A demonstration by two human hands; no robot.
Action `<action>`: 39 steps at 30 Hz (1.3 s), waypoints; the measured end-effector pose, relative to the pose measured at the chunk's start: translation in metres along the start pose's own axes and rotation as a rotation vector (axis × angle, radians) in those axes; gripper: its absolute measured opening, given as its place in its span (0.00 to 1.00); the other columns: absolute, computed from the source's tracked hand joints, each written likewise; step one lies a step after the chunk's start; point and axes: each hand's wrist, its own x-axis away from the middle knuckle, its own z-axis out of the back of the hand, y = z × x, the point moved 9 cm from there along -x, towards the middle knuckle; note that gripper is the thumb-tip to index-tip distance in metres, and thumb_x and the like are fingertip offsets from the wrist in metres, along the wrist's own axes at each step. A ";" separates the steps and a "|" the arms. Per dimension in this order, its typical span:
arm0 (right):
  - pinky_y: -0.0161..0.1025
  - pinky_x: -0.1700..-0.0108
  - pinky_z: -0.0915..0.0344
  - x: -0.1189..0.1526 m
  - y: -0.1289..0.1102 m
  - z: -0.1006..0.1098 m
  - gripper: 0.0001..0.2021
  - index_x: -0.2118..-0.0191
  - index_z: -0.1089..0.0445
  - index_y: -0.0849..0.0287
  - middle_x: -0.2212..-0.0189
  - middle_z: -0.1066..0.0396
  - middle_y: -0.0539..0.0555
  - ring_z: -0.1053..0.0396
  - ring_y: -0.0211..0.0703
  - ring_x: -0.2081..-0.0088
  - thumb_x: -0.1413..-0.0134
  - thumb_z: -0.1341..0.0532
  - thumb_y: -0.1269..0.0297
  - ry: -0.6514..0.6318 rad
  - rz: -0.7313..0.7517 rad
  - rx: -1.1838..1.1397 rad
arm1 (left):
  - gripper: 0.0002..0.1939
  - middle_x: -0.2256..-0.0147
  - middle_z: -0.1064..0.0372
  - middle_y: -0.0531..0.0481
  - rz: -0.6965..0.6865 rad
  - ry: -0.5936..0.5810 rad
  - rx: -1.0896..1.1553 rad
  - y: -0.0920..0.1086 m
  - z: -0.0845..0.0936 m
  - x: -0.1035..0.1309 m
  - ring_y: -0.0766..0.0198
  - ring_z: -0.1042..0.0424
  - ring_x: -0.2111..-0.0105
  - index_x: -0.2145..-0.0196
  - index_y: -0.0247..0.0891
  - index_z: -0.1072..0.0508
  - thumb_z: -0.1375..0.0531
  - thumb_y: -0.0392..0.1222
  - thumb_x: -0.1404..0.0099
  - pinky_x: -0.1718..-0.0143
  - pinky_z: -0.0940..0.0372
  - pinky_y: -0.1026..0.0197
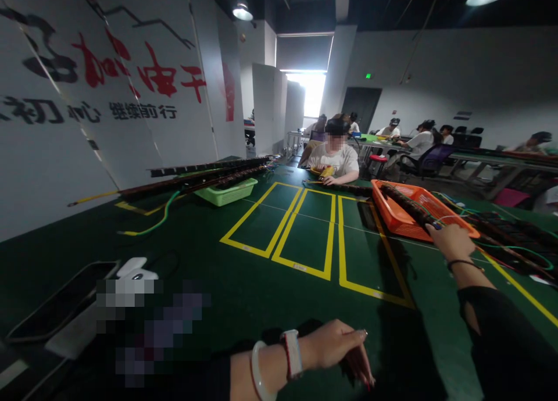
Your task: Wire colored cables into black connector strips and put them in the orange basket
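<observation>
My right hand (451, 242) is closed around the near end of a long, dark brown wire bundle (407, 204). The bundle slopes across the orange basket (425, 236), its far end over the basket's back part. A thin green wire runs beside it close to my fingers. Low in the middle of the view, my left hand (335, 344) hangs over the green table (196, 247), with thumb and fingers apart and nothing seen in it. Part of its palm is turned away from me. Yellow tape rectangles (300, 267) mark the tabletop ahead of it.
Further dark bundles (209, 177) lie over a light green basket (229, 193) at left. More bundles with wires (510, 229) lie right of the orange basket. A phone-like dark object (63, 299) rests at left. Across the table sits a person (333, 157); others work behind.
</observation>
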 end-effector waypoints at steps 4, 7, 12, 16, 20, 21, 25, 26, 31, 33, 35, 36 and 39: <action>0.51 0.65 0.49 0.000 -0.007 0.008 0.47 0.49 0.38 0.91 0.57 0.41 0.87 0.39 0.75 0.53 0.44 0.56 0.37 -0.065 0.084 0.048 | 0.29 0.73 0.32 0.40 0.020 -0.014 0.008 0.004 -0.002 0.002 0.56 0.29 0.71 0.80 0.38 0.30 0.54 0.62 0.36 0.54 0.36 0.47; 0.55 0.58 0.48 0.032 -0.031 0.031 0.41 0.45 0.39 0.84 0.52 0.42 0.85 0.42 0.74 0.49 0.40 0.55 0.41 0.169 0.295 0.102 | 0.24 0.66 0.29 0.39 -0.002 -0.019 -0.080 0.022 0.003 0.012 0.58 0.28 0.65 0.71 0.34 0.29 0.53 0.55 0.33 0.53 0.36 0.48; 0.53 0.46 0.48 0.152 -0.062 0.022 0.29 0.40 0.42 0.66 0.41 0.46 0.70 0.44 0.63 0.44 0.38 0.51 0.49 0.403 0.710 0.095 | 0.20 0.54 0.32 0.44 -0.151 0.281 -0.750 0.086 0.081 0.033 0.59 0.32 0.54 0.53 0.36 0.28 0.49 0.52 0.33 0.52 0.38 0.55; 0.53 0.45 0.45 0.258 -0.060 -0.013 0.24 0.40 0.43 0.58 0.41 0.45 0.65 0.43 0.58 0.42 0.39 0.48 0.55 0.344 0.988 -0.070 | 0.17 0.54 0.34 0.45 -0.188 0.647 -1.268 0.154 0.192 0.050 0.64 0.33 0.56 0.54 0.36 0.31 0.52 0.49 0.31 0.55 0.37 0.62; 0.53 0.44 0.41 0.310 -0.051 -0.041 0.27 0.39 0.44 0.52 0.39 0.45 0.61 0.41 0.56 0.42 0.43 0.43 0.55 0.179 1.060 -0.181 | 0.15 0.53 0.37 0.38 -0.027 0.952 -1.636 0.218 0.306 0.076 0.56 0.37 0.51 0.54 0.30 0.33 0.51 0.40 0.33 0.49 0.42 0.56; 0.52 0.45 0.40 0.312 -0.049 -0.046 0.27 0.38 0.44 0.52 0.39 0.45 0.61 0.40 0.55 0.43 0.43 0.43 0.55 0.138 1.045 -0.195 | 0.16 0.52 0.39 0.35 0.024 1.019 -1.671 0.231 0.331 0.085 0.52 0.39 0.50 0.52 0.29 0.34 0.51 0.39 0.34 0.48 0.43 0.53; 0.50 0.49 0.34 0.301 -0.046 -0.061 0.27 0.39 0.42 0.53 0.42 0.42 0.62 0.35 0.53 0.47 0.42 0.43 0.52 0.054 0.958 -0.217 | 0.23 0.48 0.42 0.27 0.240 1.221 -1.768 0.266 0.405 0.126 0.42 0.44 0.46 0.47 0.23 0.36 0.49 0.39 0.37 0.46 0.48 0.46; 0.50 0.50 0.33 0.298 -0.045 -0.064 0.27 0.39 0.42 0.53 0.42 0.42 0.61 0.35 0.53 0.47 0.42 0.44 0.51 0.041 0.944 -0.211 | 0.24 0.47 0.43 0.26 0.285 1.256 -1.782 0.271 0.418 0.137 0.40 0.45 0.45 0.46 0.22 0.36 0.48 0.41 0.37 0.45 0.50 0.45; 0.50 0.48 0.33 0.296 -0.044 -0.072 0.28 0.38 0.42 0.53 0.42 0.40 0.60 0.36 0.52 0.46 0.41 0.44 0.50 -0.001 0.914 -0.172 | 0.32 0.39 0.51 0.28 0.472 1.371 -1.787 0.279 0.471 0.184 0.33 0.53 0.40 0.42 0.29 0.36 0.55 0.55 0.34 0.42 0.62 0.37; 0.49 0.48 0.33 0.297 -0.044 -0.072 0.28 0.39 0.42 0.54 0.43 0.39 0.60 0.35 0.52 0.46 0.42 0.44 0.49 0.005 0.918 -0.175 | 0.35 0.38 0.51 0.32 0.599 1.351 -1.776 0.275 0.492 0.199 0.34 0.48 0.42 0.37 0.36 0.40 0.58 0.60 0.34 0.43 0.62 0.36; 0.49 0.49 0.32 0.298 -0.044 -0.071 0.27 0.39 0.41 0.54 0.43 0.38 0.60 0.35 0.51 0.47 0.42 0.44 0.50 0.013 0.922 -0.177 | 0.38 0.35 0.55 0.36 0.652 1.320 -1.788 0.271 0.506 0.210 0.36 0.48 0.41 0.35 0.41 0.45 0.59 0.64 0.35 0.42 0.64 0.36; 0.49 0.49 0.32 0.298 -0.043 -0.071 0.27 0.39 0.40 0.54 0.44 0.38 0.60 0.34 0.51 0.47 0.42 0.44 0.50 0.016 0.921 -0.178 | 0.39 0.34 0.58 0.38 0.655 1.311 -1.793 0.270 0.512 0.215 0.36 0.50 0.40 0.34 0.42 0.47 0.60 0.65 0.36 0.41 0.65 0.36; 0.49 0.49 0.32 0.297 -0.044 -0.070 0.27 0.39 0.40 0.53 0.44 0.38 0.59 0.34 0.51 0.47 0.42 0.44 0.49 0.012 0.913 -0.173 | 0.39 0.33 0.66 0.44 0.648 1.315 -1.762 0.266 0.525 0.228 0.37 0.57 0.37 0.33 0.44 0.50 0.60 0.65 0.37 0.40 0.69 0.35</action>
